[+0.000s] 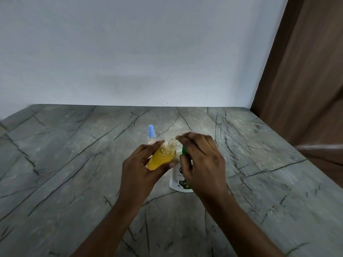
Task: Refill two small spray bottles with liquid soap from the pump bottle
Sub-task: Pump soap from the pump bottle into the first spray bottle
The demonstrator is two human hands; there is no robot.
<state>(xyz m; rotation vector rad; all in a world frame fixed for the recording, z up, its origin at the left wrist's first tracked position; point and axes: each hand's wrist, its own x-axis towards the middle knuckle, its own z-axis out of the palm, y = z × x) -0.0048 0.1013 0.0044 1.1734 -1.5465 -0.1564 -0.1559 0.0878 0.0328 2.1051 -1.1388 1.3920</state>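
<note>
Head view, left hand (138,167): fingers held the uncapped small bottle (162,156) tilted; it was nearly full of yellow liquid, its open neck just beside the nozzle.
Right hand (202,160): fingers curled over the green pump head (184,149).
Pump bottle (178,180): white, stood upright on the bench (74,164).
Second spray bottle (151,133): blue-capped, stood behind; contents unclear.

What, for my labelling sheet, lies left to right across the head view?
left hand → uncapped yellow bottle → white pump bottle → right hand. The blue-capped spray bottle, behind, overlaps the first two.
</note>
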